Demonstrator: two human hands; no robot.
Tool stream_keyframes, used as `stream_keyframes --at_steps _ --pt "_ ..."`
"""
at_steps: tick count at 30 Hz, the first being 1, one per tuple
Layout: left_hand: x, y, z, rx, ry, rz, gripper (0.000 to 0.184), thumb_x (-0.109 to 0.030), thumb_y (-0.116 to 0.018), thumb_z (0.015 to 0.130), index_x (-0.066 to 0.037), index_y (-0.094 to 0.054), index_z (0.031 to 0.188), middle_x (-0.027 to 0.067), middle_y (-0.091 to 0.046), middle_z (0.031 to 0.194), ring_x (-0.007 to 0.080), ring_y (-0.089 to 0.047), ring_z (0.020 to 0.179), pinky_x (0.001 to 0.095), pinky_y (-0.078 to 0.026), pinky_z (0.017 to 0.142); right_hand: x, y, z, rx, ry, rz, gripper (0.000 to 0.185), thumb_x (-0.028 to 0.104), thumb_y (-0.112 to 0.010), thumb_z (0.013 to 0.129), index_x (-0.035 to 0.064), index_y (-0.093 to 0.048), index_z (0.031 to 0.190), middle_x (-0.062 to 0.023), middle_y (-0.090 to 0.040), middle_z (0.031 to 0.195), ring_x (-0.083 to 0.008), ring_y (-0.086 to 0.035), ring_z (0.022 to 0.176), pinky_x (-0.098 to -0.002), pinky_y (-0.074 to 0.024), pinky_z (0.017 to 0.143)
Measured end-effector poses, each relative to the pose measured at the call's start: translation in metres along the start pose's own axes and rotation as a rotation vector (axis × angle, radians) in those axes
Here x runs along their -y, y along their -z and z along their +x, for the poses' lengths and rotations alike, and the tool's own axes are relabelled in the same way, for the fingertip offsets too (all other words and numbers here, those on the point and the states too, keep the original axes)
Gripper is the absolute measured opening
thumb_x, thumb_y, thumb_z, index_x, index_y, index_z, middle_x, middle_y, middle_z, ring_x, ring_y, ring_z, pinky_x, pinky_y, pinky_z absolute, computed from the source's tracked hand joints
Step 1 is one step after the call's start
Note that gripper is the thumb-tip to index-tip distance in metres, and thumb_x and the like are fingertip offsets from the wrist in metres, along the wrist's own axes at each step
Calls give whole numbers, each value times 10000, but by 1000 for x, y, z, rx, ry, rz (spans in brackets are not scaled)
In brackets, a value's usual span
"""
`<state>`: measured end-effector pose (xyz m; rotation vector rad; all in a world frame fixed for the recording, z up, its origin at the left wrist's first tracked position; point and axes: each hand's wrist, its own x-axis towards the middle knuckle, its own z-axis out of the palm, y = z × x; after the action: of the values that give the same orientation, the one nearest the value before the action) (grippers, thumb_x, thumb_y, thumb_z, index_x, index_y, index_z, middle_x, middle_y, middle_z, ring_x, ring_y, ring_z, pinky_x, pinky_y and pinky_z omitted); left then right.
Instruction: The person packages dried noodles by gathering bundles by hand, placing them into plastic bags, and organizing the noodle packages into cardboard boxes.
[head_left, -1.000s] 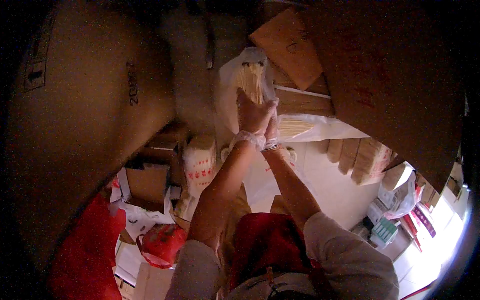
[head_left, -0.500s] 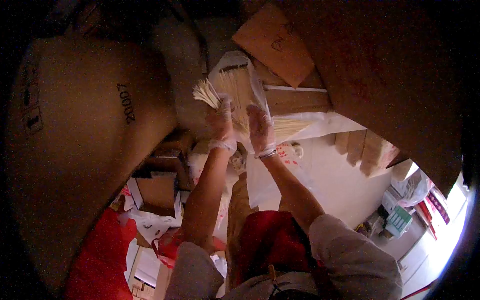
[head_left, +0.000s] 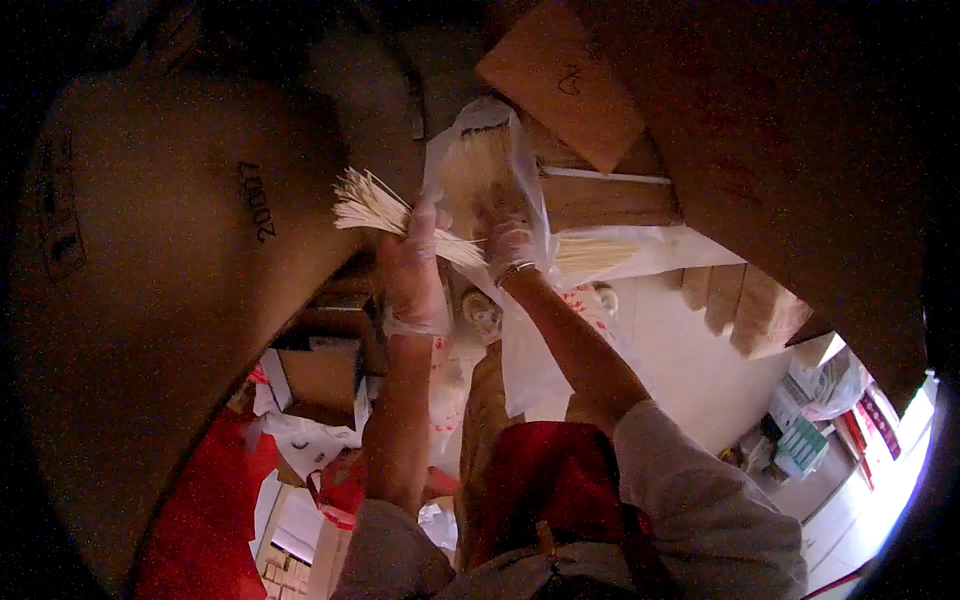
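- The left hand [head_left: 412,275], in a clear glove, is closed around a bundle of thin pale sticks [head_left: 372,207]; their ends fan out on its far left side and show again to the right of the thumb. Gripping them around the middle probably stops such loose, slender pieces from scattering.
- The right hand [head_left: 510,238], also gloved, reaches among the sticks in the bag [head_left: 474,162]. Its fingers lie in shadow, so whether they pinch any or merely rest there cannot be told.
- The clear plastic bag [head_left: 537,205] surrounds that hand and those sticks, which lie lengthwise with dark-looking far ends, perhaps laid parallel so that they pack tightly.
- Just right of it, more pale sticks [head_left: 595,255] lie under clear wrapping, likely covered to stay clean and together.
- The large carton [head_left: 170,270] on the left bears the number "20007" [head_left: 258,202], turned on its side; the other printing on it is too dim to read.
- On the far side, a cardboard piece [head_left: 570,90] has a dark mark that cannot be made out.
- The big carton on the right [head_left: 790,190] has faint reddish printing, also illegible.
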<state>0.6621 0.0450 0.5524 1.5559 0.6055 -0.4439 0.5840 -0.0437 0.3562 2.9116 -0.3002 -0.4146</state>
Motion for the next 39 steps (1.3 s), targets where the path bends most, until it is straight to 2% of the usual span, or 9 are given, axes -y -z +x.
stream_keyframes --at_steps 1,8,11,13,17,20,22,28,39 --pt "-6 2 2 0 -12 21 396 -330 -599 748 -18 -553 988 50 -548 853 138 -503 786 281 -402 732 -13 15 -2 -26 257 487 477 234 -399 841 60 -309 1276 -195 -205 1351 -306 -239 1240 -430 -205 1014" --pt "6 15 38 153 -161 -346 279 -284 -635 715 -32 -557 806 12 -486 691 120 -458 674 272 -385 659 -9 66 12 564 -8 165 556 317 -399 832 78 -245 1310 -108 -136 1394 -283 -186 1266 -393 -167 1033" --pt "-19 11 30 106 -83 -461 217 -213 -663 694 -36 -566 775 -7 -453 669 102 -421 640 269 -365 633 -8 43 9 337 -114 270 564 338 -380 832 76 -240 1312 -123 -153 1387 -307 -206 1252 -407 -191 1022" --pt "-25 17 29 169 -71 -514 197 -181 -669 693 -34 -569 779 -16 -431 654 97 -402 625 269 -353 623 -14 43 22 396 -130 336 592 420 -338 845 1 -295 1261 -224 -425 1199 -314 -465 1065 -423 -344 904" --pt "-33 26 26 269 -45 -591 156 -144 -624 746 -8 -577 806 -35 -367 623 89 -355 601 268 -323 623 -10 36 34 176 -195 439 535 307 -412 821 72 -289 1285 -164 -314 1302 -312 -372 1160 -435 -375 892" --pt "-44 29 17 353 -34 -585 164 -154 -576 786 -2 -578 848 -37 -343 620 85 -349 606 270 -318 641 0 24 43 183 -148 268 485 424 -387 825 152 -383 1227 -142 -483 1168 -282 -477 1071 -381 -401 854" --pt "-46 31 15 351 -2 -567 182 -162 -559 796 2 -576 873 -37 -338 620 85 -347 605 270 -319 649 0 38 49 424 -403 580 429 403 -423 808 139 -454 1145 -127 -535 1102 -300 -520 1004 -398 -422 820" --pt "-41 38 0 394 158 -584 226 -164 -525 822 11 -552 963 -45 -307 616 79 -317 574 266 -328 670 -16 66 39 315 -495 1006 307 352 -498 760 120 -582 941 -154 -603 902 -327 -565 875 -383 -442 755" --pt "-22 39 -14 417 252 -535 237 -188 -534 805 -3 -556 950 -21 -410 624 87 -371 585 287 -361 701 -21 22 29 164 -288 1616 410 90 -552 753 37 -453 1147 -123 -520 1119 -224 -488 1020 -298 -380 859"
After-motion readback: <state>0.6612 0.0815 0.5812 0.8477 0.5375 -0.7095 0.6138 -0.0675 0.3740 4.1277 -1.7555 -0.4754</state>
